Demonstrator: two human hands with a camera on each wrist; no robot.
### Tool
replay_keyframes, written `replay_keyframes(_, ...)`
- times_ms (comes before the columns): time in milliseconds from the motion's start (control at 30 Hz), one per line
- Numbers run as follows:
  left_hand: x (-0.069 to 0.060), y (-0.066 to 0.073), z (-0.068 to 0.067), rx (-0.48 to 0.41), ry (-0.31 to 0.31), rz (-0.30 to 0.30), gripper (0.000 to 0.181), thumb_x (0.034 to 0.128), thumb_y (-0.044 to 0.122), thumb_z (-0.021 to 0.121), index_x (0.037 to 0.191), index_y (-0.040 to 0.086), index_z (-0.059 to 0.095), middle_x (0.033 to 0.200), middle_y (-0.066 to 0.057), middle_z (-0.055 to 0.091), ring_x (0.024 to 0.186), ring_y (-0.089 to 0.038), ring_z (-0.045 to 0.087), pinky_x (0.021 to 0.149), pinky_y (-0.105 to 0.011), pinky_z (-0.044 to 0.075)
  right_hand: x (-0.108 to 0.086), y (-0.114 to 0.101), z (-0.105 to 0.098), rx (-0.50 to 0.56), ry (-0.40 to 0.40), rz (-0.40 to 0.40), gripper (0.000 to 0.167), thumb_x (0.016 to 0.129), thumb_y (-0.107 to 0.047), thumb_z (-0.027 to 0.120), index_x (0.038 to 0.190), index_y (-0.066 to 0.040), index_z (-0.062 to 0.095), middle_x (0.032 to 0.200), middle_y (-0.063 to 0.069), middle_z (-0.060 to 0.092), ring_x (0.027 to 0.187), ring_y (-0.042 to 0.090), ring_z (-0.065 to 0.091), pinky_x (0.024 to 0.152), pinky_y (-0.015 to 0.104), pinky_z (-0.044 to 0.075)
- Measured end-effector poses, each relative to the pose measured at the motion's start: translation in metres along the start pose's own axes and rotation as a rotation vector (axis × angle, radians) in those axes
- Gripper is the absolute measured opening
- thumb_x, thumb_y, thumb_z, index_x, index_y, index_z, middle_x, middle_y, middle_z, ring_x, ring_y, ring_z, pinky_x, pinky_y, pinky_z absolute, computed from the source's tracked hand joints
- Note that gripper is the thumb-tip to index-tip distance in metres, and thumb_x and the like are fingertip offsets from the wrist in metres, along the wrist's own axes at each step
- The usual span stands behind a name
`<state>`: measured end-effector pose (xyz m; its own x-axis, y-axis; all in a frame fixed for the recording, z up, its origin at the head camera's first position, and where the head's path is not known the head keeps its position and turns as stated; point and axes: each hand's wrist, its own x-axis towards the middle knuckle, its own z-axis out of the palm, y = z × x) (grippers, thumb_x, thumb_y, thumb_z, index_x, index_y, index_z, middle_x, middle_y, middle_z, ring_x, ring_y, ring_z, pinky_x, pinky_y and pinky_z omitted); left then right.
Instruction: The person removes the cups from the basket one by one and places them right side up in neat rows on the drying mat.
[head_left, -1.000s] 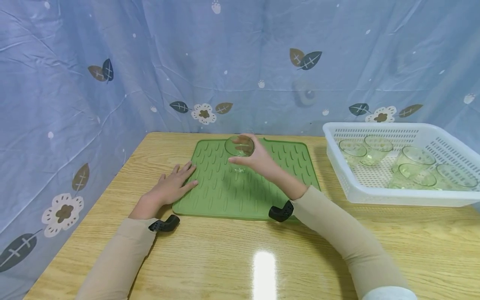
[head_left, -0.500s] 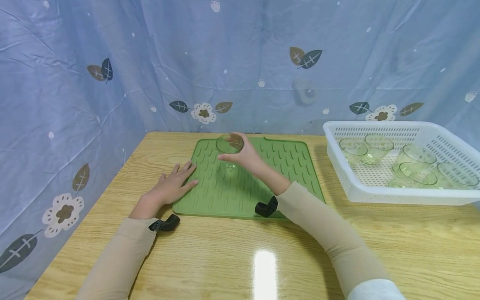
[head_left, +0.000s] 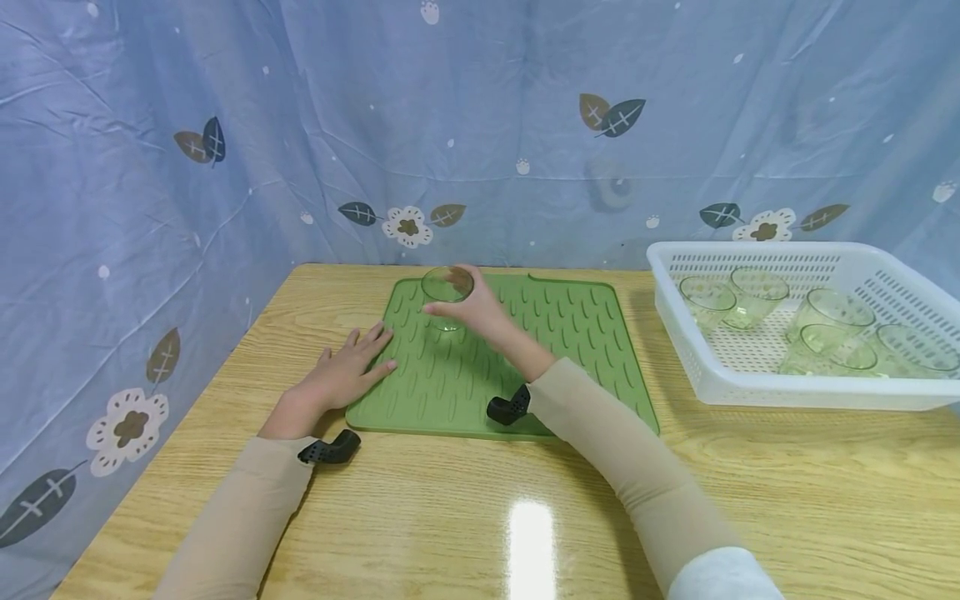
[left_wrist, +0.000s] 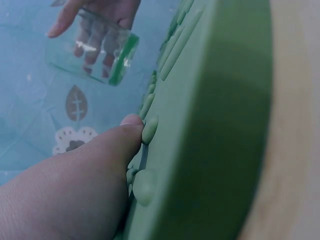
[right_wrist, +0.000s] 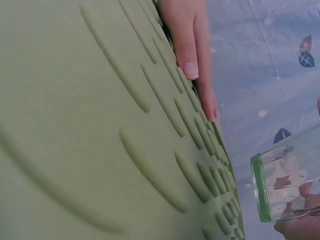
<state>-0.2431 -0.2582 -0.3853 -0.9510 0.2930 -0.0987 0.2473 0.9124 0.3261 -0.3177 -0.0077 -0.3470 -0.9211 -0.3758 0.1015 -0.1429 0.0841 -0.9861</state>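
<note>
My right hand grips a clear drinking glass round its side, rim up, over the back left part of a green ribbed drying mat. Both wrist views show a gap between the base of the glass and the mat, so it hangs in the air. The fingers of that hand show through the glass wall in the left wrist view. My left hand lies with spread, straight fingers on the mat's left edge. Its thumb touches the raised ribs.
On the right of the wooden table stands a white perforated basket with several similar glasses in it. A blue patterned curtain hangs behind the table and along its left side.
My right hand has carried the glass to the left and slightly back above the mat, and the right forearm followed. The left hand has stayed on the mat's edge.
</note>
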Motion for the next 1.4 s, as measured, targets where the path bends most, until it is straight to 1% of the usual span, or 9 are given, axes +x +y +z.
replay_keyframes(100, -0.001, 0.001, 0.0, -0.002, -0.001, -0.001, 0.073, 0.1092, 0.054, 0.038, 0.166, 0.013, 0.017, 0.172, -0.011, 0.006, 0.154, -0.046, -0.001, 0.109, -0.081, 0.001, 0.004, 0.002, 0.004, -0.02, 0.0, 0.004, 0.09, 0.087, -0.021, 0.086, 0.158, -0.01, 0.031, 0.157, 0.011, 0.044, 0.147, 0.028, 0.035, 0.116, 0.046, 0.037)
replay_keyframes(233, -0.001, 0.001, 0.0, -0.003, 0.002, -0.003, 0.073, 0.1091, 0.054, 0.039, 0.166, 0.013, 0.018, 0.172, -0.011, 0.006, 0.153, -0.046, -0.001, 0.109, -0.081, 0.001, 0.008, 0.007, 0.008, -0.032, 0.002, 0.006, 0.089, 0.087, -0.022, 0.085, 0.158, -0.01, 0.031, 0.158, 0.012, 0.043, 0.146, 0.029, 0.036, 0.112, 0.047, 0.041)
replay_keyframes(400, 0.0, 0.0, 0.0, 0.004, 0.008, -0.001, 0.072, 0.1094, 0.053, 0.039, 0.166, 0.013, 0.018, 0.172, -0.011, 0.006, 0.154, -0.046, 0.0, 0.109, -0.081, 0.001, 0.012, 0.011, 0.01, -0.006, 0.004, 0.013, 0.09, 0.088, -0.019, 0.084, 0.159, -0.009, 0.029, 0.157, 0.015, 0.041, 0.146, 0.032, 0.037, 0.11, 0.048, 0.044)
replay_keyframes(700, 0.001, -0.001, 0.002, 0.007, 0.012, -0.007, 0.071, 0.1098, 0.052, 0.039, 0.166, 0.014, 0.018, 0.172, -0.01, 0.006, 0.154, -0.045, -0.001, 0.11, -0.08, 0.001, 0.018, 0.016, 0.015, 0.04, 0.016, 0.026, 0.091, 0.088, -0.017, 0.085, 0.158, -0.006, 0.028, 0.157, 0.018, 0.04, 0.146, 0.037, 0.036, 0.111, 0.05, 0.042)
replay_keyframes(1000, 0.0, 0.0, 0.002, 0.006, 0.009, -0.005, 0.07, 0.1098, 0.05, 0.04, 0.166, 0.013, 0.019, 0.172, -0.011, 0.006, 0.154, -0.045, 0.0, 0.11, -0.08, 0.001, 0.02, 0.019, 0.018, 0.047, -0.002, 0.031, 0.092, 0.088, -0.015, 0.085, 0.16, -0.007, 0.028, 0.158, 0.018, 0.039, 0.147, 0.037, 0.033, 0.112, 0.051, 0.041)
replay_keyframes(1233, 0.0, 0.0, 0.002, 0.001, 0.007, -0.004, 0.07, 0.1099, 0.049, 0.04, 0.166, 0.013, 0.019, 0.172, -0.011, 0.006, 0.154, -0.045, -0.001, 0.11, -0.08, 0.001, 0.021, 0.019, 0.018, 0.025, -0.031, 0.033, 0.092, 0.088, -0.016, 0.084, 0.159, -0.003, 0.027, 0.159, 0.02, 0.037, 0.146, 0.038, 0.035, 0.113, 0.051, 0.04)
replay_keyframes(1400, 0.0, 0.0, 0.0, 0.004, 0.003, -0.007, 0.07, 0.11, 0.05, 0.04, 0.166, 0.013, 0.018, 0.172, -0.011, 0.005, 0.154, -0.045, -0.001, 0.11, -0.08, 0.0, 0.022, 0.018, 0.016, 0.001, -0.06, 0.046, 0.092, 0.09, -0.018, 0.083, 0.16, -0.006, 0.026, 0.159, 0.019, 0.038, 0.145, 0.035, 0.038, 0.112, 0.052, 0.041)
